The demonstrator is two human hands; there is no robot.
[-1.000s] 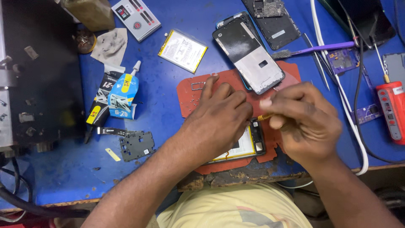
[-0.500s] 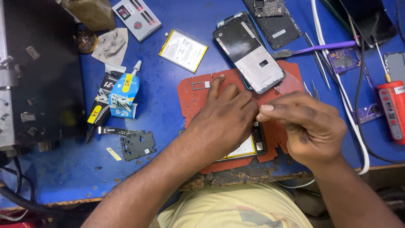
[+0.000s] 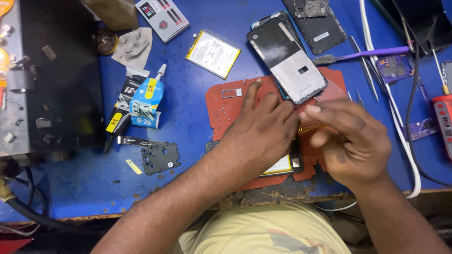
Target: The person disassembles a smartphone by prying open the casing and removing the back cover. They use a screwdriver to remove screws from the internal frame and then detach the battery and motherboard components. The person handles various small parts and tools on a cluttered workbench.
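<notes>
Right now your left hand (image 3: 261, 129) lies flat, fingers spread, pressing down on the opened black smartphone (image 3: 288, 164) that rests on the worn red-orange rubber work mat (image 3: 226, 110); your right hand (image 3: 351, 138) is curled just beside it, fingertips pinching a thin amber flex strip (image 3: 311, 127) above the phone's right edge

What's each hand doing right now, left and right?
Left hand: open, fingers pressing flat on the opened phone and red mat.
Right hand: closed, pinching a small orange flex strip.
</notes>
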